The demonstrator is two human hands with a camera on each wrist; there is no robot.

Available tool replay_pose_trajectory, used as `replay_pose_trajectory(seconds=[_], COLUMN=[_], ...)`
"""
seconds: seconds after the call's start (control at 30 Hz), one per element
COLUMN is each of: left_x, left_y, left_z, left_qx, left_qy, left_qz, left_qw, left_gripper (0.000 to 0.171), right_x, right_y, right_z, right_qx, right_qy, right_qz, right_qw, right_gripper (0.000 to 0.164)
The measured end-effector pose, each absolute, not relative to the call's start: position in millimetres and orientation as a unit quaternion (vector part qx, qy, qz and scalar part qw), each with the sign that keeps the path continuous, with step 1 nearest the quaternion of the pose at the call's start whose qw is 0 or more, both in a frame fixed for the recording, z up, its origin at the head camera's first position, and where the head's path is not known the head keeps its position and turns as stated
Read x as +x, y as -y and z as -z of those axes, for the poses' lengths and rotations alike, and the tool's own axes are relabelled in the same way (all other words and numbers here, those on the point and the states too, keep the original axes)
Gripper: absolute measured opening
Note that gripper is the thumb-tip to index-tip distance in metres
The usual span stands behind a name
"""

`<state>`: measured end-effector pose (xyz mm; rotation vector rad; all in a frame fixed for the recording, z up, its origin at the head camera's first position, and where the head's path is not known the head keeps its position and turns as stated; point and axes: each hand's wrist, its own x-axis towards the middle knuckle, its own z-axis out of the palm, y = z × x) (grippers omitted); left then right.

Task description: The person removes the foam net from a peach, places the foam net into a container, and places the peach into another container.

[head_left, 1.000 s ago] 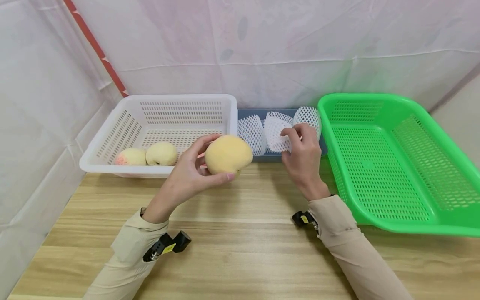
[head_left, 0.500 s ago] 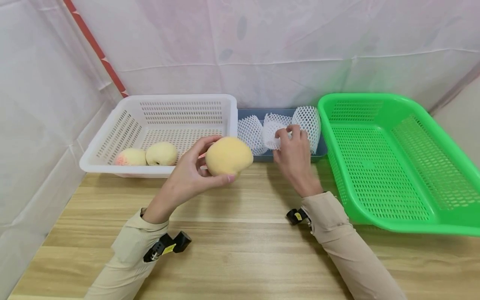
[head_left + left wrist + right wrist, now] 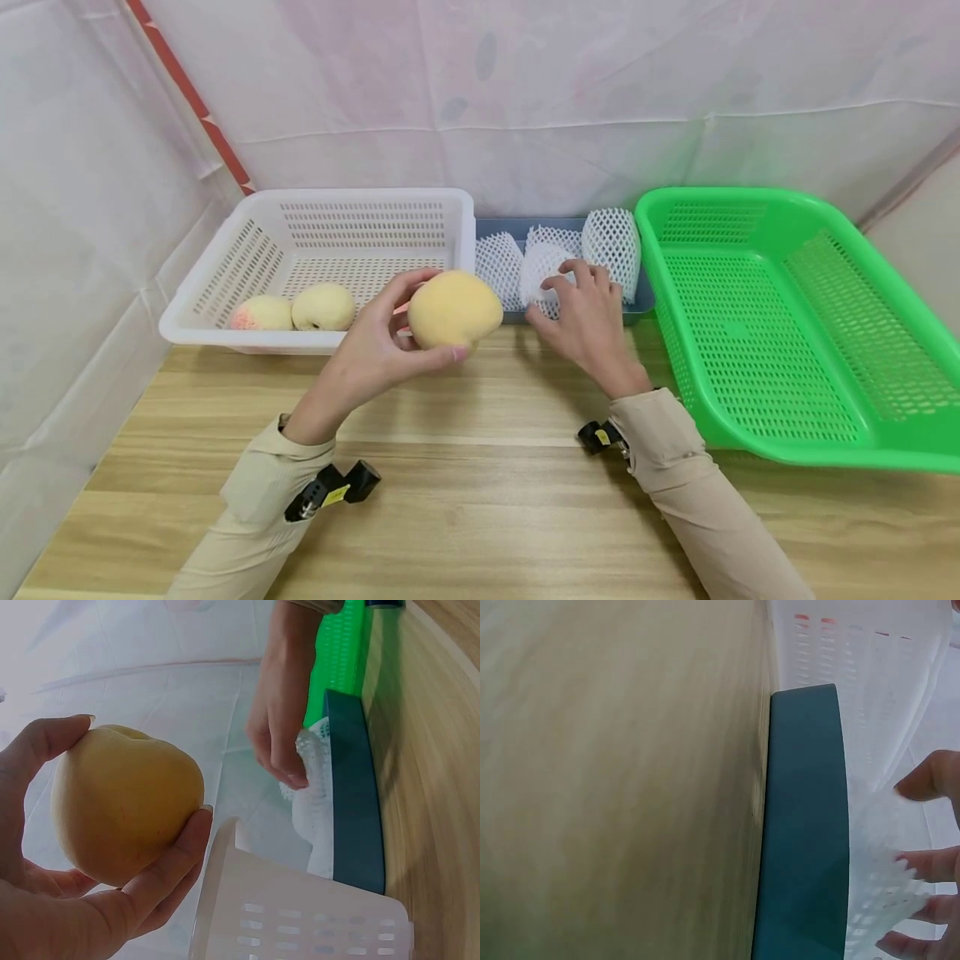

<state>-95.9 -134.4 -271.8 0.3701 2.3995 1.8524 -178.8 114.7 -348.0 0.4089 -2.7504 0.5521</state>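
My left hand holds a yellow peach above the table, right of the white basket; the left wrist view shows thumb and fingers round the peach. My right hand is over the blue-grey tray, fingers spread and bent, at a white foam fruit net. In the right wrist view the fingers touch the foam net, the thumb standing apart. Beside it in the tray are a left foam net and a right foam net.
A white slotted basket at the left holds two pale peaches. The green basket stands at the right, against the tray's end. All rest on a wooden table, with a white cloth behind.
My right hand has shifted a little left and its fingers have spread apart over the middle foam net. The right net stands more uncovered. My left hand with the peach has barely moved.
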Motion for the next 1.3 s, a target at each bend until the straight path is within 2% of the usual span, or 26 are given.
replay_pose_trajectory(seconds=[0.2, 0.3, 0.57, 0.67, 0.77, 0.93, 1.3], left_x=[-97, -97, -98, -98, -98, -98, -96], left_y=[135, 135, 138, 139, 141, 147, 167], left_z=[272, 272, 272, 272, 272, 269, 263], left_qx=[0.116, 0.114, 0.117, 0.113, 0.109, 0.101, 0.083], left_qy=[-0.789, -0.791, -0.789, -0.787, -0.786, -0.785, -0.813], left_qz=[-0.601, -0.6, -0.602, -0.605, -0.608, -0.611, -0.577], left_qw=[0.042, 0.043, 0.039, 0.038, 0.033, 0.028, 0.013], left_gripper=[0.081, 0.081, 0.081, 0.081, 0.081, 0.08, 0.076], right_x=[-179, -179, -178, -178, -177, -171, -160], right_y=[-113, -112, -106, -99, -90, -76, -50], right_z=[348, 348, 347, 345, 343, 342, 328], right_qx=[0.136, 0.138, 0.191, 0.226, 0.258, 0.266, 0.2], right_qy=[0.971, 0.968, 0.907, 0.877, 0.861, 0.876, 0.933], right_qz=[-0.179, -0.189, -0.236, -0.243, -0.245, -0.254, -0.247], right_qw=[0.085, 0.094, 0.292, 0.346, 0.362, 0.313, 0.167], right_gripper=[0.049, 0.045, 0.011, 0.007, 0.009, 0.018, 0.038])
